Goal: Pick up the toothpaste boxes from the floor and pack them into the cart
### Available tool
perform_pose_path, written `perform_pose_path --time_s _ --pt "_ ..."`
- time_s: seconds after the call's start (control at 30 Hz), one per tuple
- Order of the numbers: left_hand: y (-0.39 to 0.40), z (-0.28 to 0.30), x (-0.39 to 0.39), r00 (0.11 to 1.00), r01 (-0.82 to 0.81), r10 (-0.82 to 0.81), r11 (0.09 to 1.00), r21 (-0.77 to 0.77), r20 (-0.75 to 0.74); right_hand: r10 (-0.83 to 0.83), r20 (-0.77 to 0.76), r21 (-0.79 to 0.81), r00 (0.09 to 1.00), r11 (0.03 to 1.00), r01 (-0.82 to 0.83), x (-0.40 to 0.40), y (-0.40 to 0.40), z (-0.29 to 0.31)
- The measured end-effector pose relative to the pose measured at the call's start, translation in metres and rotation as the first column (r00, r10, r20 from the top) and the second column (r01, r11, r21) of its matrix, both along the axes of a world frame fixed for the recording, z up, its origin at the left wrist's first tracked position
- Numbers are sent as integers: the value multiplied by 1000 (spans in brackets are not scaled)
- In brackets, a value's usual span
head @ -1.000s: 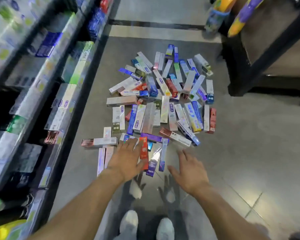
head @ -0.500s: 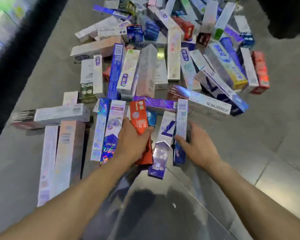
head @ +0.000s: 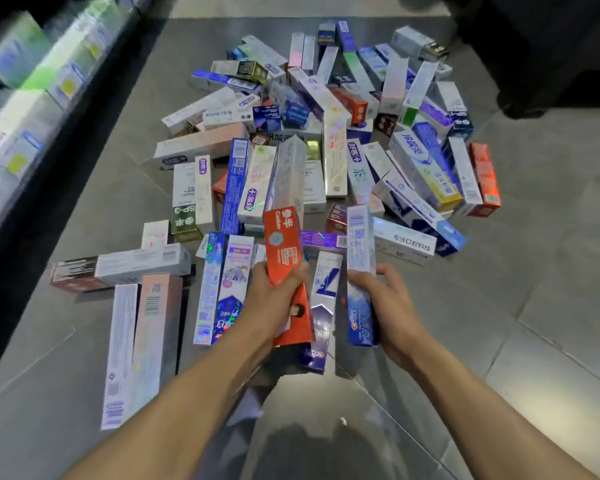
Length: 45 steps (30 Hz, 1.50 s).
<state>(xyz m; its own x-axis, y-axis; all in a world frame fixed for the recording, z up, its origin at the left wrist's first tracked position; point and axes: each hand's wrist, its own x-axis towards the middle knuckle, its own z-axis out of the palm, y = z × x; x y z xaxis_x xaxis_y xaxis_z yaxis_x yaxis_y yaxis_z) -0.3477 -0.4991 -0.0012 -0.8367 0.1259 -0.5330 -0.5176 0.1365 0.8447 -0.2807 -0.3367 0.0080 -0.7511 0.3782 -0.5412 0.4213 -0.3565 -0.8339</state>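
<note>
Left hand (head: pixel 274 299) is gripping a red box (head: pixel 286 258), right hand (head: pixel 388 299) is gripping a blue box (head: pixel 360 265), pile (head: pixel 326 133) lying at twelve o'clock.

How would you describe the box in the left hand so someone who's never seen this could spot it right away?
Start at the heap of toothpaste boxes on the grey tiled floor, then drop to its near edge, where two hands reach in. The left hand grips the red-orange box. It is the only bright red-orange one there; the right hand holds a silver-and-blue box.
</note>
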Motion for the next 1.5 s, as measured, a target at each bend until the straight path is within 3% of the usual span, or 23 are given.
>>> perform_pose_path --time_s 0.13,0.33,0.6,0.8,0.97,1.2,1.33,1.5 --pt "9 107 2 999 38 -36 996 83 -32 -48 -80 -55 996 998 44 6 -4 107" --pt "22 333 26 992 99 -90 988 117 -84 -114 -145 -83 983 991 103 29 6 323" --pt "44 662 73 970 168 -122 962 217 -211 -45 -258 130 965 988 81 87 22 663" --pt "74 821 114 933 233 -145 941 246 -329 -102 -321 141 942 978 154 139 38 815" --pt "100 883 148 910 319 -209 905 283 -357 -225 -421 129 879 944 303 184 55 878" --pt "132 906 187 827 546 -428 766 339 -364 -430 -469 121 772 834 538 248 59 905" --pt "141 905 206 681 729 -602 612 308 -416 -595 -468 104 653 697 710 285 36 902" --pt "138 905 247 433 898 -811 349 270 -392 -800 -445 96 403 405 909 342 -21 897"
